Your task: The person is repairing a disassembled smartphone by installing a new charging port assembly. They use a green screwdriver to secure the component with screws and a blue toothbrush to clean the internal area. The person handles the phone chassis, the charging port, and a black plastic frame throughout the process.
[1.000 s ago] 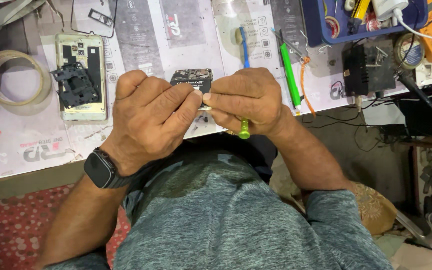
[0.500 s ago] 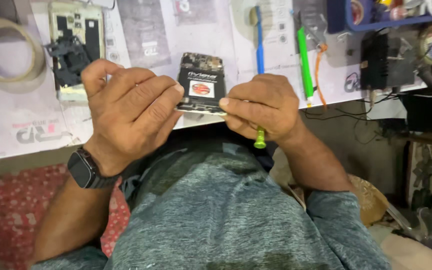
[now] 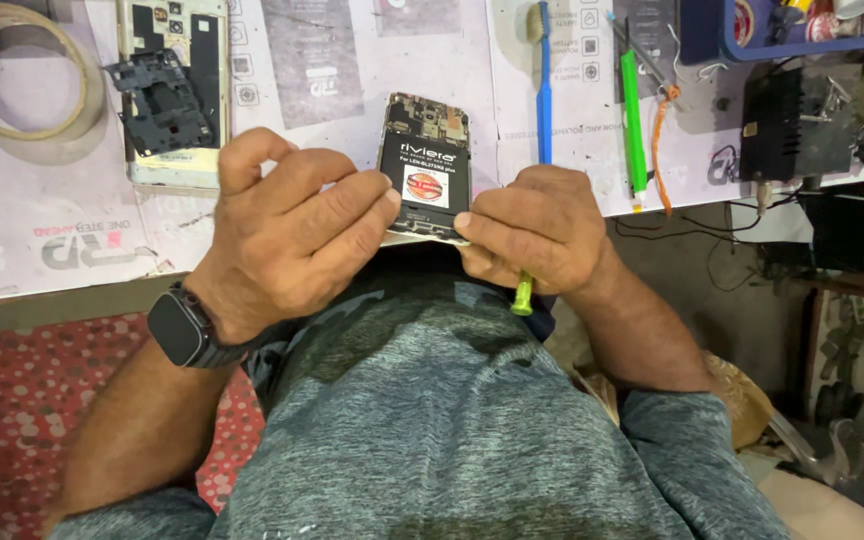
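Opened black smartphone with exposed battery lies at worktop near edge. Left hand fingers clamp its side; right hand fingers wrap green-handled screwdriver. Likely light, rigid, fragile: grip edges only.

Tape roll, 2nd dismantled phone (back off), blue toothbrush, green pen, black box w/ wires

Both hands on opened phone, green screwdriver in rt.
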